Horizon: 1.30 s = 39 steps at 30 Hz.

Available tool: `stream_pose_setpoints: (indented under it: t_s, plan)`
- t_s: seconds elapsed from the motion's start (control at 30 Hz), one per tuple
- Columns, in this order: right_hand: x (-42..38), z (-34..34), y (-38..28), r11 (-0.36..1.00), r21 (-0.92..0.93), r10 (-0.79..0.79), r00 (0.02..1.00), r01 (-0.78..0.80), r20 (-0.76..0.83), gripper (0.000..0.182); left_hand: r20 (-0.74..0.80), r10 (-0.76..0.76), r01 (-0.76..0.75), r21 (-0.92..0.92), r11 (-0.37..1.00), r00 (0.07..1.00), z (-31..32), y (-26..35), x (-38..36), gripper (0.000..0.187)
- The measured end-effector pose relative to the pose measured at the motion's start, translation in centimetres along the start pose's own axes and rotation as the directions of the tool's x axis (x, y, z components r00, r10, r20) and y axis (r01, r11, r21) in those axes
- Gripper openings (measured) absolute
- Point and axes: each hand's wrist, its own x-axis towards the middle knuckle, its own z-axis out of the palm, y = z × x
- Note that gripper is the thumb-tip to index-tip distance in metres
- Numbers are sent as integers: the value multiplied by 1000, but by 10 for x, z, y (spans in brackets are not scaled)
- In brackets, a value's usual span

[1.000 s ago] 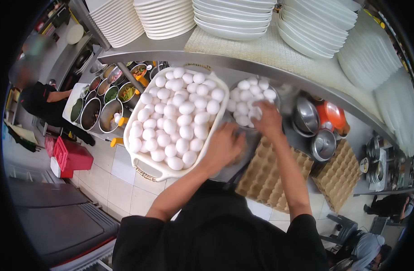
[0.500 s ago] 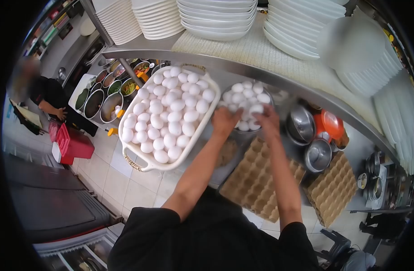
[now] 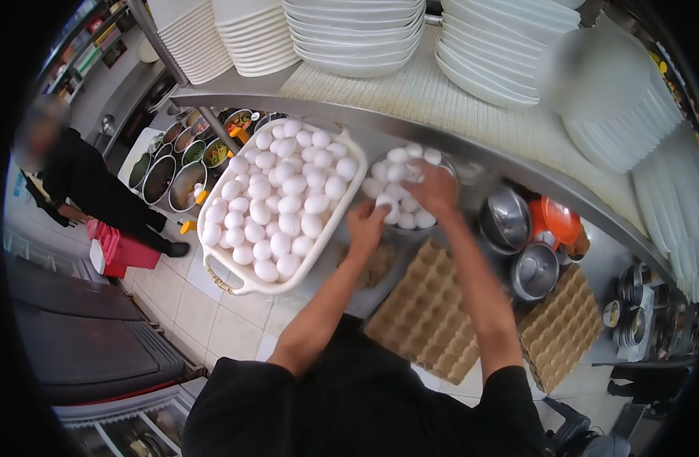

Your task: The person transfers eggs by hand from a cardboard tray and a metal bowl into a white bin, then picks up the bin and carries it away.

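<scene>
A metal bowl [image 3: 454, 181] holds a heap of white eggs [image 3: 397, 173]. My left hand [image 3: 366, 225] is at the bowl's near left edge, its fingers closed on a white egg [image 3: 387, 204]. Above the heap, my right hand [image 3: 435, 185] reaches in palm down with its fingers over the eggs. Its fingertips are blurred, and what lies under them is hidden. To the left stands a large white basin [image 3: 310, 263] with wrapped handles, piled high with white eggs [image 3: 288, 204].
Cardboard egg trays [image 3: 425, 312] lie before the bowl, with another stack [image 3: 560, 327] to the right. Metal bowls [image 3: 536, 266] and an orange container [image 3: 560, 215] stand nearby. A shelf edge [image 3: 349, 114] with stacked plates [image 3: 357, 38] overhangs the counter. A person [image 3: 98, 183] stands far left.
My right hand has moved from the bowl's right side further in over the eggs. My left hand has drawn slightly back toward me, with an egg at its fingers.
</scene>
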Motion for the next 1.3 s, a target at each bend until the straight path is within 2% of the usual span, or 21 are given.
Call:
stream_pose_setpoints:
  t_s: [0.1, 0.2, 0.23, 0.27, 0.33, 0.37, 0.5, 0.53, 0.6, 0.7, 0.8, 0.83, 0.9, 1.0, 1.03, 1.1, 1.13, 1.17, 1.2, 1.27, 1.3]
  plan:
    - [18, 12, -15, 966, -237, -74, 986, 107, 148, 40, 210, -120, 228, -633, 740, 970, -6, -10, -30, 24]
    - [34, 31, -7, 918, -361, -61, 957, 165, 282, 36, 244, -238, 340, -611, 715, 940, -16, -3, -24, 21]
    - [36, 36, -5, 911, -379, -49, 954, 165, 297, 35, 129, -189, 222, -327, 919, 973, -16, -8, -15, 26]
    - [40, 40, -1, 902, -398, -38, 950, 167, 311, 34, 67, -165, 170, -68, 983, 984, -14, -8, -6, 33]
    - [40, 32, -8, 904, -393, -40, 947, 170, 319, 32, -34, -79, 86, 452, 888, 996, -10, 0, 7, 46]
    - [38, 28, -11, 905, -390, -40, 946, 171, 322, 32, -33, 46, -18, 588, 809, 998, -9, 2, 8, 66]
    - [32, 4, -1, 984, 123, 113, 981, -132, 156, 40, 28, -38, 3, 761, 648, 999, 0, 24, 6, 72]
    - [30, 2, 16, 840, 460, 182, 949, -287, 258, 42, 17, -21, 0, 777, 629, 1000, 2, 22, 8, 71]
    - [22, -1, 37, 191, 833, 181, 853, -519, 490, 47, -2, 14, -7, 810, 586, 1000, 5, 16, 11, 70]
    - [1, -14, 36, -124, 902, 141, 893, -413, 428, 44, 44, -88, 24, 760, 650, 995, 2, 16, 14, 63]
    - [-11, -36, 14, -216, 898, 182, 888, -383, 423, 28, 174, -202, 160, 231, 960, 964, -11, -22, 12, 50]
    - [-13, -38, 5, -170, 901, 197, 882, -399, 428, 26, 292, -249, 271, -36, 962, 923, -16, -12, -7, 47]
    - [-15, -37, -8, -82, 896, 223, 869, -436, 443, 25, 519, -227, 505, -493, 708, 824, -29, 15, -49, 42]
    - [-15, 1, -4, 255, 839, 224, 874, -481, 432, 23, 570, -138, 471, -494, 731, 810, -73, 40, -80, 42]
    - [-11, 5, -11, 450, 723, 206, 849, -524, 487, 23, 515, -123, 372, -413, 832, 848, -93, 59, -84, 40]
    - [-10, 32, -29, 923, 319, 137, 959, -215, 249, 28, 365, -46, 96, -121, 988, 930, -135, 91, -82, 40]
    - [-12, 42, -36, 999, 20, 38, 989, -42, 144, 31, 231, 49, -84, 145, 986, 972, -159, 103, -77, 40]
    - [-13, 40, -59, 993, -103, 81, 984, -65, 157, 39, 146, 55, -107, 376, 920, 988, -174, 131, -78, 40]
    - [-13, 45, -68, 985, -168, 56, 986, -29, 157, 41, 45, 210, -193, 620, 761, 977, -191, 137, -73, 39]
    - [-11, 57, -79, 952, -303, 7, 987, 43, 161, 45, -40, 139, -44, 830, 556, 990, -213, 156, -69, 40]
    - [-11, 68, -77, 929, -359, -51, 992, 90, 118, 49, 6, 143, -79, 860, 504, 990, -216, 159, -70, 42]
